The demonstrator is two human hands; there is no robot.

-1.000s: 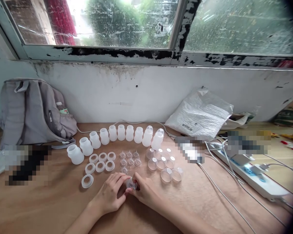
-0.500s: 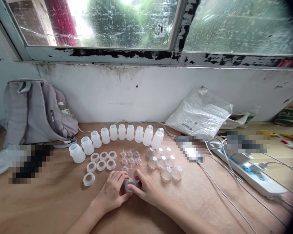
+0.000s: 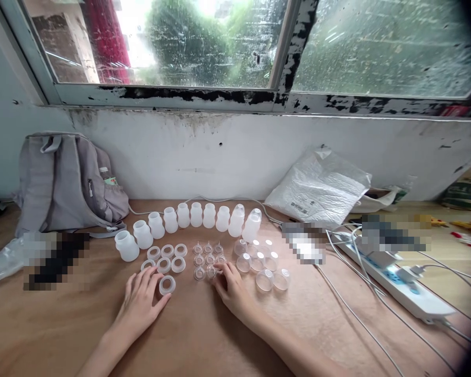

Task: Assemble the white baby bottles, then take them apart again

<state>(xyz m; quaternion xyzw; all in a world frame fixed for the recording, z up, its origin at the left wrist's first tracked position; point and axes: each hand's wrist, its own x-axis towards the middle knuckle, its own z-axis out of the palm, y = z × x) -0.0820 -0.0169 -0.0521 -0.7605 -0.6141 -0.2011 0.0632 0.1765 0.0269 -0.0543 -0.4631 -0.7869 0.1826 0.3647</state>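
My left hand (image 3: 143, 298) rests on the table with its fingers spread. Its thumb reaches the near edge of a white bottle collar ring (image 3: 167, 285), and more collar rings (image 3: 164, 265) stand just beyond, one partly covered by the fingers. With thumb and fingertips, my right hand (image 3: 234, 294) pinches a clear bottle nipple (image 3: 211, 271) at the near end of a group of nipples (image 3: 198, 260). To the right are several clear domed caps (image 3: 264, 280). Frosted baby bottles (image 3: 127, 246) curve along behind; the two at the right end wear clear caps (image 3: 254, 215).
A grey backpack (image 3: 63, 183) leans against the wall at left, beside a clear plastic bag (image 3: 8, 262). A plastic mailer (image 3: 320, 183) lies at the back right. Cables run from a power strip (image 3: 412, 290) on the right. Two areas are blurred out.
My hands, together around a clear piece before, have moved apart: left to the rings, right to the nipples. Another nipple now sits in the near row, and a ring lies beside my left thumb.
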